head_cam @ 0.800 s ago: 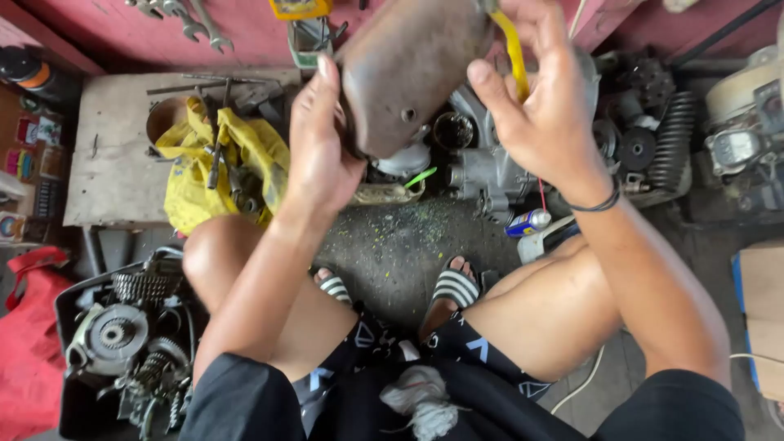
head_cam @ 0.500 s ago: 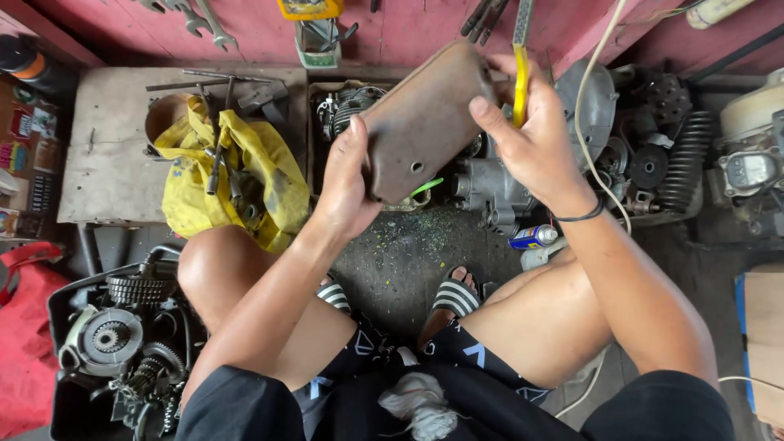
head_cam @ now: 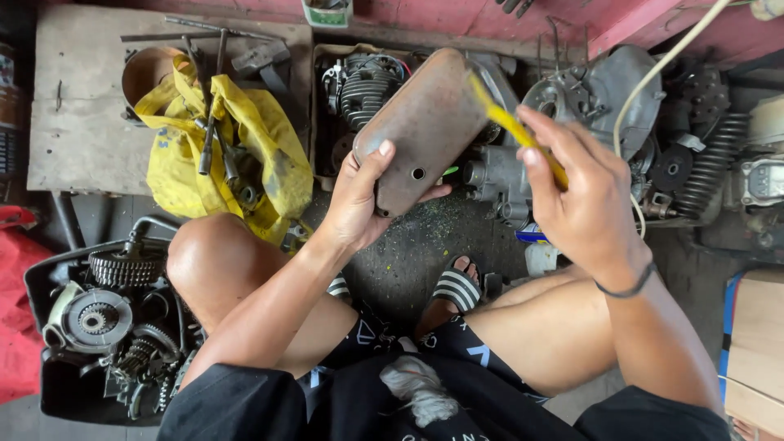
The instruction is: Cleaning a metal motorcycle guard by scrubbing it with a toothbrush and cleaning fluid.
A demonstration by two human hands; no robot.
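My left hand (head_cam: pixel 359 196) grips the lower end of a brown, rust-coloured metal cover (head_cam: pixel 425 126) with a small hole in it, held tilted above the floor. My right hand (head_cam: pixel 584 196) holds a thin yellow tool (head_cam: pixel 514 126), its tip resting against the cover's upper right edge. I am squatting, both knees in view, with striped sandals on the dark floor below the cover.
A yellow bag (head_cam: pixel 245 155) full of wrenches and sockets lies on the left by a wooden board (head_cam: pixel 77 122). Engine parts (head_cam: pixel 612 106) crowd the back and right. A black tray of gears (head_cam: pixel 106 318) sits at lower left. A cardboard box (head_cam: pixel 755 351) stands at right.
The cover has come lower and nearer to me, tilted more upright. My right hand has shifted from its top edge to its right side, still holding the yellow tool.
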